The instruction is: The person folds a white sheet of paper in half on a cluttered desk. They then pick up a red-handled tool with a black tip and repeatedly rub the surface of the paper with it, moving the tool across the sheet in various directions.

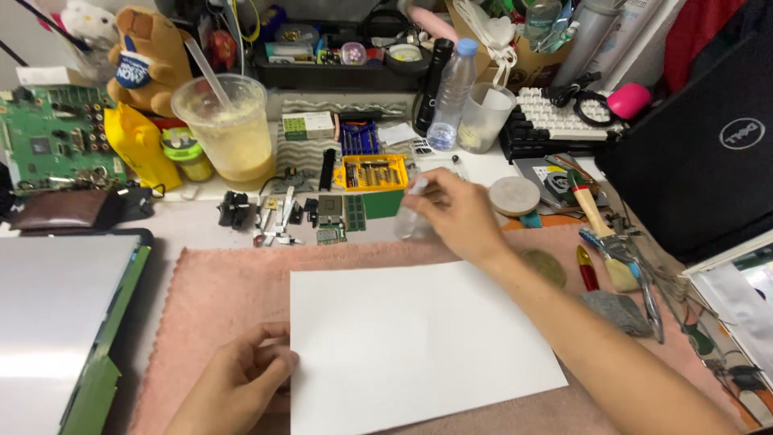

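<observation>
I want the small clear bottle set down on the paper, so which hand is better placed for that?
Probably the right hand: it is at the small clear bottle beyond the white sheet. The left hand rests on the sheet's near-left edge.

White surface (201, 221) w/ a pink towel mat (217, 282) spread across the front; a white sheet of paper (419, 338) lies on the mat. Left edge: closed silver laptop (48, 314) on a green base. Behind the mat, small metal parts and memory chips (334, 213) sit beside a yellow screwdriver bit case (372, 172). Back row: plastic cup w/ straw (225, 129), clear water bottle (448, 93), white keyboard (555, 113), green circuit board (48, 137). Right side: brush (600, 229), round white lid (514, 195).
</observation>
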